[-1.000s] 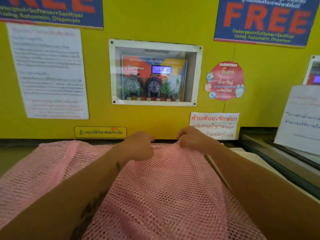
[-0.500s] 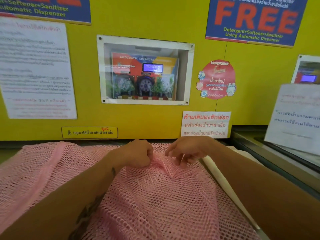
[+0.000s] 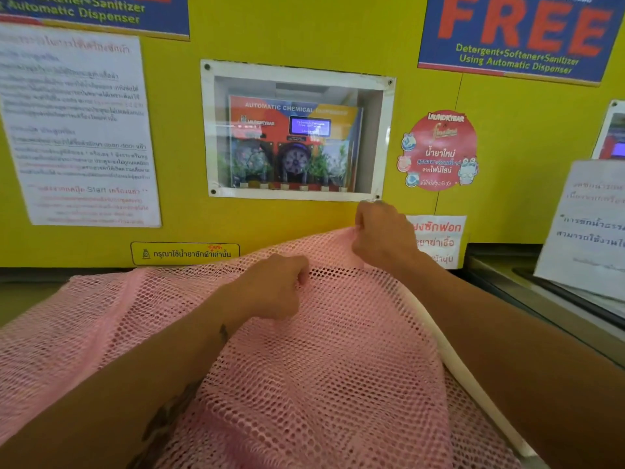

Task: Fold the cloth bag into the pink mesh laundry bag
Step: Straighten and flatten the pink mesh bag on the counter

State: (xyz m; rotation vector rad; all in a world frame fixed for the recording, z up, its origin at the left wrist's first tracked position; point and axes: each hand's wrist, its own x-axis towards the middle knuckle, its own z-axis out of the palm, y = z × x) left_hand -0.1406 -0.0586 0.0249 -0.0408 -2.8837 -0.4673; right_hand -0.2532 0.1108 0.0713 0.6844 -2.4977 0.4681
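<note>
The pink mesh laundry bag [image 3: 321, 367] lies spread over the surface in front of me, filling the lower half of the view. My left hand [image 3: 274, 289] is curled and grips the mesh near the bag's far middle. My right hand [image 3: 382, 235] pinches the far edge of the mesh and holds it lifted above the surface, up by the yellow wall. A cream cloth [image 3: 453, 360] shows as a long strip along the right side of the mesh, under my right forearm. Most of that cloth is hidden.
A yellow wall panel [image 3: 304, 35] stands right behind the bag, with a framed dispenser window [image 3: 297, 130], paper notices [image 3: 77, 126] and stickers. At the right, a metal ledge [image 3: 541, 299] carries a white paper sign [image 3: 588, 228].
My right hand has risen and pulled the mesh edge up toward the wall. The left hand stays gripping the mesh at about the same place.
</note>
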